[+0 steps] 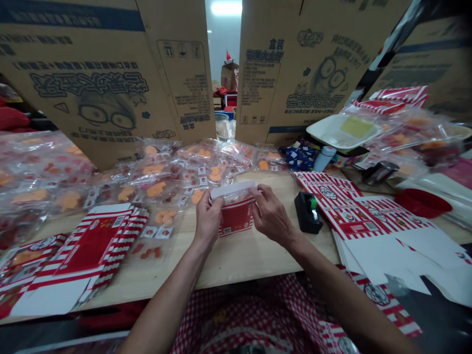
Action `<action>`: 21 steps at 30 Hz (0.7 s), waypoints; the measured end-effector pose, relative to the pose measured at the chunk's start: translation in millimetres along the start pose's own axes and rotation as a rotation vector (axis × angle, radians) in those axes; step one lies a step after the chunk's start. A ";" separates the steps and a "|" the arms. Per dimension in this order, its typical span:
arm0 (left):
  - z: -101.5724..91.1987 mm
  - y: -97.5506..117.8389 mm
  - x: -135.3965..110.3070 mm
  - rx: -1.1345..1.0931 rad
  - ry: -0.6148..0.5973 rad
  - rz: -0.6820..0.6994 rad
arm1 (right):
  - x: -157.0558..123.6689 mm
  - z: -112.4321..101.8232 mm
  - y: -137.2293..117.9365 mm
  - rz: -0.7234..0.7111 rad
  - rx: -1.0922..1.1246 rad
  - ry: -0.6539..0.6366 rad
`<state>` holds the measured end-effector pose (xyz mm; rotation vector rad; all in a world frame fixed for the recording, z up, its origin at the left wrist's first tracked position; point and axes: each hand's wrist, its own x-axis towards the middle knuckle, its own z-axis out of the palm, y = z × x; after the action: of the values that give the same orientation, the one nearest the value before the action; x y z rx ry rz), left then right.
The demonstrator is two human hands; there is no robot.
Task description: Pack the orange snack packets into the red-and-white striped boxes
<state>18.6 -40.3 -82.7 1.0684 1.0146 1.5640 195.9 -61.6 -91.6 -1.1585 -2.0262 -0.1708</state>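
Beyond your red-and-white checked cloth garment (199,319), your left hand (208,219) and right hand (273,215) pinch a red, white-striped cardboard box (236,217), whose white flap (232,189) could crease if over-pressed.

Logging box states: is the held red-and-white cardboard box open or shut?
Open: the box has its white flap raised, clear plastic showing inside.

Packing workshop: worktable (236,265) heaped with clear packets (157,189), flattened striped cartons (84,241), tape dispenser (308,216)
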 end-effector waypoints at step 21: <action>-3.8 -12.4 11.4 0.036 0.006 0.007 | 22.0 -19.2 19.7 -0.174 -0.049 -0.134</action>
<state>16.2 -27.1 -93.7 1.0939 1.0468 1.5610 215.9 -44.3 -68.3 -1.0464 -2.2534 -0.2365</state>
